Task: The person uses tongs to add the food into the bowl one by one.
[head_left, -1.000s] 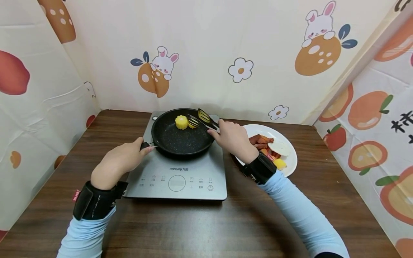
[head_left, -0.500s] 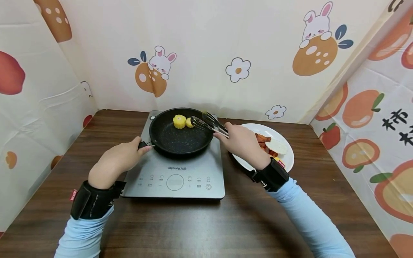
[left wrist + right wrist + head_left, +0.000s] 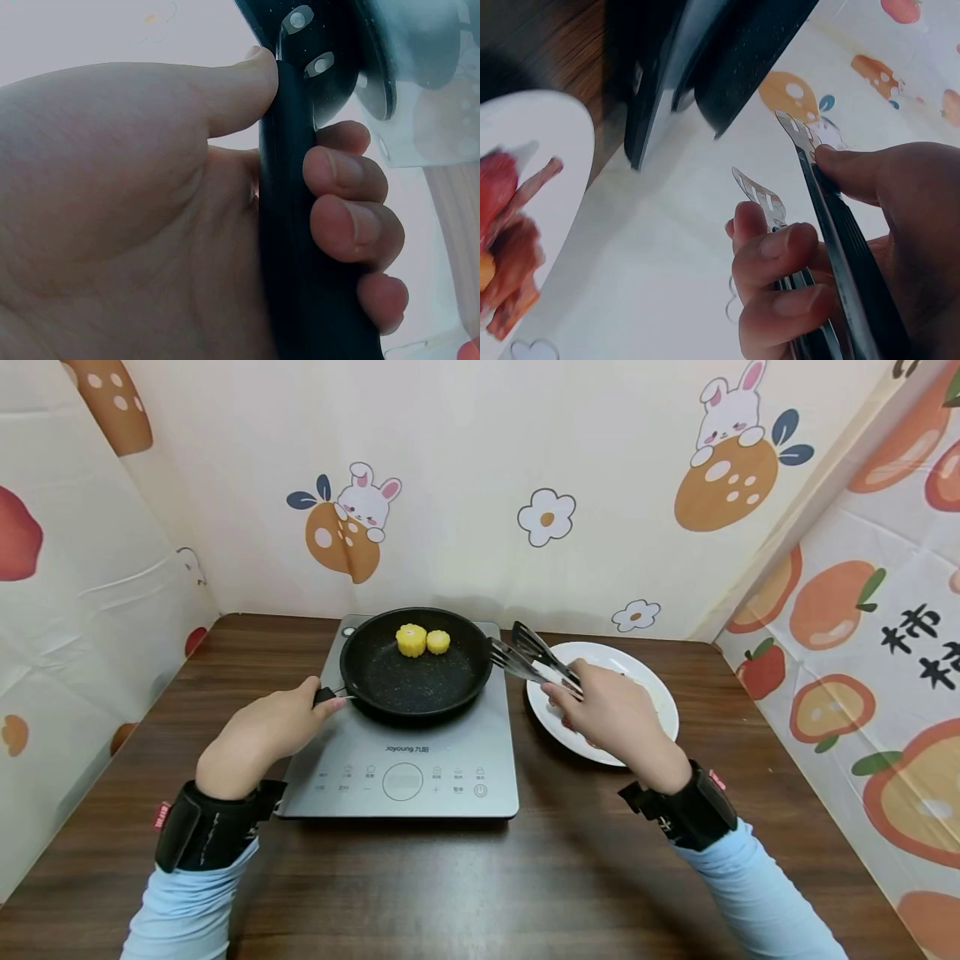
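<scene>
A black frying pan (image 3: 416,672) sits on a grey induction cooker (image 3: 408,760). Two yellow corn pieces (image 3: 411,640) (image 3: 438,642) lie side by side at the pan's far side. My left hand (image 3: 258,739) grips the pan's black handle (image 3: 289,225), thumb on top and fingers curled under. My right hand (image 3: 611,714) holds metal tongs (image 3: 534,656) over the left part of a white plate (image 3: 546,706). The tongs (image 3: 810,187) stand apart and hold nothing. Reddish food strips (image 3: 514,247) lie on the plate (image 3: 551,135); in the head view my right hand hides them.
All of this stands on a dark wooden table (image 3: 465,877), closed in on three sides by cartoon-printed sheets (image 3: 547,518). The cooker's touch panel (image 3: 403,781) faces me. The cooker's edge (image 3: 656,97) and the pan's side (image 3: 754,52) rise beside the plate.
The tongs let go of the second corn piece in the pan beside the first. My right hand then drew the empty tongs right, out over the plate. The left hand kept its grip.
</scene>
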Action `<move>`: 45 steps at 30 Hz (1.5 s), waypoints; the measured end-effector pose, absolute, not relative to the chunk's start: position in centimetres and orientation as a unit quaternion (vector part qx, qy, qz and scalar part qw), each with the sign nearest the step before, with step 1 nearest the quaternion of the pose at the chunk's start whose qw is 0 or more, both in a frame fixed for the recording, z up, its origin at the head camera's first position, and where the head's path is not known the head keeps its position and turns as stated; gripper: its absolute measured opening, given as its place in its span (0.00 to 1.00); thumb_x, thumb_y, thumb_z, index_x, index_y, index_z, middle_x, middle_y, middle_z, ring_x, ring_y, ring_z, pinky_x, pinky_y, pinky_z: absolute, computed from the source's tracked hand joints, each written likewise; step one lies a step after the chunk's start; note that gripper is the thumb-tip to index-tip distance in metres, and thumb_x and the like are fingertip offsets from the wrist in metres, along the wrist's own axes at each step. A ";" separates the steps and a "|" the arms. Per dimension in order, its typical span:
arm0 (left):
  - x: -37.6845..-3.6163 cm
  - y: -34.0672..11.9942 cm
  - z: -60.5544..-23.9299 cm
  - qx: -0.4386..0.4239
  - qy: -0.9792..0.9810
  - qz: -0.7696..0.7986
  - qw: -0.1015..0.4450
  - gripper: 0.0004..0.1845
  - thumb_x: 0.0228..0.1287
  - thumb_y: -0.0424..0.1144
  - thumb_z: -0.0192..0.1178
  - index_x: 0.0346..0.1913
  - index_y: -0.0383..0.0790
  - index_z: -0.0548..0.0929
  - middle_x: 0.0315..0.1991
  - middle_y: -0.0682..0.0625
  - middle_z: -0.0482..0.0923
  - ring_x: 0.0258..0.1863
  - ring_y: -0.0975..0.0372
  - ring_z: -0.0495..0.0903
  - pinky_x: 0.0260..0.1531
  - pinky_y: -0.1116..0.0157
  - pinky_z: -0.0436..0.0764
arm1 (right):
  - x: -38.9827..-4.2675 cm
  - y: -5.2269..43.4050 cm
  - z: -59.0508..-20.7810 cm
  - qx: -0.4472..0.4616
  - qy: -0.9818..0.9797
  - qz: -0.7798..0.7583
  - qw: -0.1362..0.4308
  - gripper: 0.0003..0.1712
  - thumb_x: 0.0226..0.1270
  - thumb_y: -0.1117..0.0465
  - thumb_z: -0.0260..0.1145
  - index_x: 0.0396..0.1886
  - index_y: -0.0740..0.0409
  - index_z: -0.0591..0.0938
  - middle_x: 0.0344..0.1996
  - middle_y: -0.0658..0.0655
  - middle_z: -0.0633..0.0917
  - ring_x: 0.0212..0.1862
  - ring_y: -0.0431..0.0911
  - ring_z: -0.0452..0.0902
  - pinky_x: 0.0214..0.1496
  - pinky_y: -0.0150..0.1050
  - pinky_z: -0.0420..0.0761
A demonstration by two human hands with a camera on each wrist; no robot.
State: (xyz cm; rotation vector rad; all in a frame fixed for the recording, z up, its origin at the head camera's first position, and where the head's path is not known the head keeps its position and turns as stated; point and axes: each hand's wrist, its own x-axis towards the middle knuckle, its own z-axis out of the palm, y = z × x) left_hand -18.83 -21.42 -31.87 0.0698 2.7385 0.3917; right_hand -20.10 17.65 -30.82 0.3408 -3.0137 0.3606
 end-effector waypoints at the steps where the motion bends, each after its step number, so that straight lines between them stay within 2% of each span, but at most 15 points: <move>1: -18.8 -21.4 -31.9 0.026 0.972 0.140 0.186 0.42 0.82 0.59 0.37 0.78 0.23 0.48 0.68 0.20 0.66 0.57 0.35 0.79 0.48 0.39 0.79 | -19.9 18.1 -30.8 0.108 -0.986 0.116 0.044 0.23 0.76 0.38 0.57 0.41 0.53 0.79 0.24 0.52 0.85 0.23 0.46 0.79 0.24 0.41 0.72; 4: -18.8 -21.4 -31.8 0.026 0.972 0.139 0.187 0.42 0.83 0.59 0.36 0.78 0.22 0.48 0.68 0.20 0.66 0.57 0.35 0.80 0.47 0.39 0.79 | -19.1 19.7 -30.7 0.092 -0.989 0.103 0.044 0.28 0.76 0.37 0.57 0.54 0.57 0.81 0.37 0.60 0.89 0.33 0.53 0.84 0.29 0.47 0.77; 7: -18.8 -21.5 -31.8 0.024 0.972 0.138 0.189 0.43 0.82 0.60 0.36 0.78 0.23 0.47 0.69 0.20 0.65 0.58 0.33 0.78 0.48 0.38 0.79 | -18.3 21.3 -30.6 0.072 -0.992 0.094 0.039 0.35 0.76 0.36 0.57 0.66 0.59 0.77 0.50 0.67 0.88 0.42 0.60 0.85 0.32 0.53 0.80; 14: -18.8 -21.9 -31.9 0.024 0.973 0.135 0.185 0.44 0.82 0.60 0.35 0.78 0.22 0.47 0.68 0.19 0.65 0.57 0.33 0.79 0.46 0.39 0.80 | -17.3 24.3 -30.8 0.040 -0.995 0.088 0.020 0.41 0.73 0.29 0.54 0.59 0.62 0.78 0.40 0.68 0.88 0.33 0.58 0.84 0.24 0.46 0.75; 18: -18.8 -21.9 -32.0 0.022 0.972 0.136 0.189 0.44 0.82 0.61 0.35 0.78 0.22 0.46 0.70 0.20 0.62 0.61 0.32 0.75 0.49 0.37 0.78 | -16.7 25.7 -31.1 0.020 -0.997 0.074 0.012 0.48 0.72 0.27 0.52 0.63 0.67 0.76 0.48 0.74 0.86 0.39 0.64 0.85 0.26 0.51 0.78; 21: -18.7 -21.9 -32.0 0.020 0.971 0.137 0.194 0.45 0.82 0.61 0.35 0.78 0.22 0.45 0.71 0.20 0.59 0.64 0.30 0.72 0.52 0.35 0.77 | -16.1 26.8 -31.6 0.009 -0.998 0.068 0.006 0.49 0.72 0.26 0.52 0.63 0.69 0.76 0.50 0.76 0.85 0.42 0.67 0.84 0.28 0.55 0.80; 27: -18.7 -21.9 -31.9 0.022 0.972 0.135 0.192 0.45 0.82 0.61 0.34 0.78 0.22 0.45 0.71 0.19 0.59 0.65 0.30 0.71 0.54 0.34 0.76 | -14.7 29.0 -32.6 -0.007 -0.998 0.066 -0.006 0.46 0.74 0.30 0.54 0.63 0.70 0.75 0.48 0.76 0.85 0.40 0.67 0.84 0.28 0.55 0.78; 32: -18.7 -21.9 -31.9 0.029 0.974 0.132 0.181 0.43 0.82 0.60 0.35 0.78 0.21 0.47 0.69 0.19 0.63 0.59 0.32 0.77 0.48 0.38 0.79 | -13.7 30.3 -33.5 -0.017 -0.997 0.070 -0.006 0.41 0.74 0.32 0.56 0.58 0.68 0.78 0.41 0.72 0.87 0.31 0.59 0.83 0.23 0.50 0.75; 35: -18.8 -21.8 -31.9 0.030 0.975 0.131 0.177 0.43 0.83 0.60 0.35 0.77 0.22 0.48 0.67 0.19 0.65 0.57 0.33 0.79 0.45 0.39 0.80 | -13.2 31.0 -34.1 -0.025 -0.997 0.068 -0.011 0.43 0.74 0.31 0.55 0.57 0.69 0.78 0.39 0.72 0.87 0.29 0.57 0.82 0.22 0.50 0.74; 39: -18.9 -21.7 -31.9 0.031 0.974 0.130 0.181 0.43 0.82 0.60 0.35 0.78 0.22 0.47 0.68 0.19 0.65 0.58 0.32 0.78 0.46 0.38 0.79 | -12.2 31.9 -34.9 -0.029 -0.997 0.068 -0.017 0.44 0.74 0.29 0.53 0.56 0.69 0.78 0.37 0.72 0.87 0.27 0.57 0.82 0.21 0.50 0.74; 45: -18.9 -21.6 -32.0 0.030 0.974 0.131 0.184 0.44 0.82 0.61 0.34 0.78 0.22 0.46 0.70 0.19 0.62 0.62 0.31 0.74 0.50 0.36 0.77 | -10.9 32.6 -35.7 -0.036 -0.997 0.065 -0.012 0.36 0.74 0.35 0.58 0.53 0.67 0.80 0.30 0.66 0.87 0.25 0.55 0.81 0.20 0.51 0.72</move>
